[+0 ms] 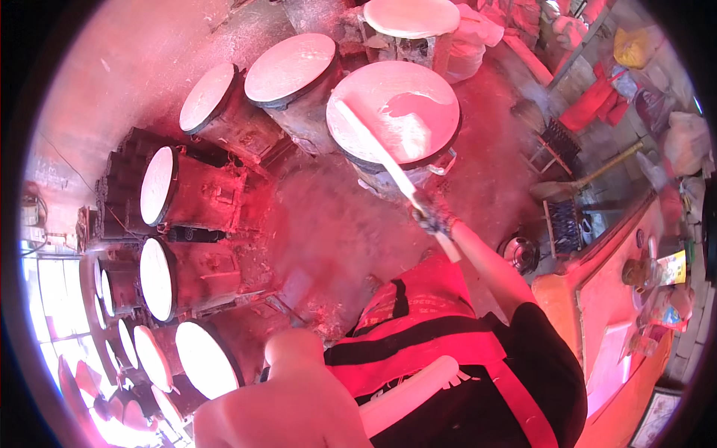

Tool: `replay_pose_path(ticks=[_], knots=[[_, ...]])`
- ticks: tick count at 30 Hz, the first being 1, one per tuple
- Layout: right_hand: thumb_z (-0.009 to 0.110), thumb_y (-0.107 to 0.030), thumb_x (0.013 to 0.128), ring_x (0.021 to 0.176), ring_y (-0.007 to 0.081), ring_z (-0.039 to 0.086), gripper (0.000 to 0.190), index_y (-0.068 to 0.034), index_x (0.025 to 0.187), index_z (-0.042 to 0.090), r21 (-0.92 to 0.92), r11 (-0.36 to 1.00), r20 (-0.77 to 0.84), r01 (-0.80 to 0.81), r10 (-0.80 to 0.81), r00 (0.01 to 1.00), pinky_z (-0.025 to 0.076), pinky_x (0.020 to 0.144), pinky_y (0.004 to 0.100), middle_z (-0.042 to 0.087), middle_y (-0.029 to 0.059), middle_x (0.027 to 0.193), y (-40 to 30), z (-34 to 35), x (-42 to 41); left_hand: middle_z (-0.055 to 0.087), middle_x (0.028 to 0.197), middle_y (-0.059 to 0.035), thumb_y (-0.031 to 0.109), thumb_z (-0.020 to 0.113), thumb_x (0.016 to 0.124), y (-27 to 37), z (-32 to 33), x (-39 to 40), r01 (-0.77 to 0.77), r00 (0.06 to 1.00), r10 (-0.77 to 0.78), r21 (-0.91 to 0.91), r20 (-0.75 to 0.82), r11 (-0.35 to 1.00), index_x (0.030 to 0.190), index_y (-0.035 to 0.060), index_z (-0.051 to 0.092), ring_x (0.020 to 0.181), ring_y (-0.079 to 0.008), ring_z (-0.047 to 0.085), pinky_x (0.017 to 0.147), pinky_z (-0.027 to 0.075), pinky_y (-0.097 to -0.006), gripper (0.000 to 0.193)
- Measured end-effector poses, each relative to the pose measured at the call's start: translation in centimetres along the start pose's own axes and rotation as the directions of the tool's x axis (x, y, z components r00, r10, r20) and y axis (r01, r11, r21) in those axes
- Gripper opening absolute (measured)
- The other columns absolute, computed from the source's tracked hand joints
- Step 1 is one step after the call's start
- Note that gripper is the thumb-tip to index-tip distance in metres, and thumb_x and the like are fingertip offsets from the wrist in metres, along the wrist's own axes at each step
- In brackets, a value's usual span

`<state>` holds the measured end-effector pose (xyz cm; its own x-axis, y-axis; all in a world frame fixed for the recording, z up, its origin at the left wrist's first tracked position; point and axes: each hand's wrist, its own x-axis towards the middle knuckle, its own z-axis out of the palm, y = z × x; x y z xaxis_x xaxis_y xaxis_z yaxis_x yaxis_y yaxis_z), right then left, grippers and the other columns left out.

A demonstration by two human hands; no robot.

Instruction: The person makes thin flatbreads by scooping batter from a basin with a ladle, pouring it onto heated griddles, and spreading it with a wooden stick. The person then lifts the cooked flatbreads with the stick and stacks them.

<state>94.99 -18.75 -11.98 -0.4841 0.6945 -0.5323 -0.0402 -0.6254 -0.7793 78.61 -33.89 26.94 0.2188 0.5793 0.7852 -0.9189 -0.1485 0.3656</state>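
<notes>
My right hand [434, 215], in a dark patterned glove, is closed around a long flat wooden scraper [381, 154]. The blade slants across a large round griddle [347, 131]. Pale batter or a thin pancake [367, 92] covers much of the griddle's face, with a darker patch and a bright glare near its middle. Close to the camera at the lower left is a large, blurred bare arm or hand [291, 386], apparently my left. Its fingers cannot be made out. A pale rod-like thing [411, 392] lies beside it, across my red apron [414, 336] and black shirt.
Several round-topped stoves, such as this one [291, 67], curve around my left side and front. At the right stand a table [594, 291] with jars, a metal kettle [520, 255], small stools [563, 227] and a broom [582, 179]. Red light tints everything.
</notes>
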Motion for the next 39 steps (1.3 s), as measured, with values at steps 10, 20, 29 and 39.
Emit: replay_pose_path(ticks=[10, 20, 29, 39], knots=[[0.053, -0.055, 0.08, 0.032, 0.0109, 0.038, 0.041, -0.015, 0.077, 0.049, 0.133, 0.99, -0.19, -0.042, 0.067, 0.98, 0.028, 0.028, 0.0254, 0.046, 0.0007, 0.052, -3.3, -6.4, -0.6, 0.031, 0.042, -0.0015, 0.045, 0.031, 0.092, -4.7, -0.6, 3.0, 0.124, 0.992, -0.122, -0.066, 0.041, 0.99, 0.047, 0.011, 0.035, 0.035, -0.0128, 0.038, 0.083, 0.052, -0.0394, 0.057], [0.051, -0.051, 0.084, 0.031, 0.0104, 0.036, 0.04, -0.012, 0.074, 0.048, -0.012, 0.996, -0.089, -0.085, 0.084, 0.993, 0.026, 0.028, 0.0254, 0.044, 0.0007, 0.048, -6.7, -12.1, -1.5, 0.03, 0.041, -0.0013, 0.041, 0.031, 0.094, -8.9, -0.3, 4.0, -0.034, 0.987, 0.046, 0.075, -0.154, 0.997, 0.047, 0.011, 0.035, 0.036, -0.0127, 0.039, 0.082, 0.053, -0.0384, 0.056], [0.051, -0.053, 0.082, 0.029, 0.0096, 0.035, 0.04, -0.014, 0.085, 0.048, 0.003, 1.0, -0.028, -0.024, 0.024, 0.999, 0.026, 0.027, 0.0246, 0.044, 0.0011, 0.048, -4.7, -19.2, 1.4, 0.03, 0.042, -0.0015, 0.042, 0.031, 0.094, -6.1, -3.5, 5.5, 0.173, 0.978, -0.159, -0.108, 0.133, 0.979, 0.046, 0.0109, 0.034, 0.036, -0.0127, 0.04, 0.08, 0.053, -0.0386, 0.057], [0.051, -0.032, 0.089, 0.094, 0.0171, 0.057, 0.046, -0.009, 0.128, 0.045, -0.498, 0.758, -0.315, 0.42, -0.61, 0.727, 0.047, 0.079, 0.0287, 0.058, 0.01, 0.11, -6.9, -7.7, 4.4, 0.034, 0.043, -0.003, 0.007, 0.043, 0.087, -3.4, -3.3, 3.5, 0.035, 0.998, -0.031, -0.064, 0.06, 0.997, 0.047, 0.0089, 0.038, 0.036, -0.0135, 0.039, 0.083, 0.052, -0.0406, 0.041]])
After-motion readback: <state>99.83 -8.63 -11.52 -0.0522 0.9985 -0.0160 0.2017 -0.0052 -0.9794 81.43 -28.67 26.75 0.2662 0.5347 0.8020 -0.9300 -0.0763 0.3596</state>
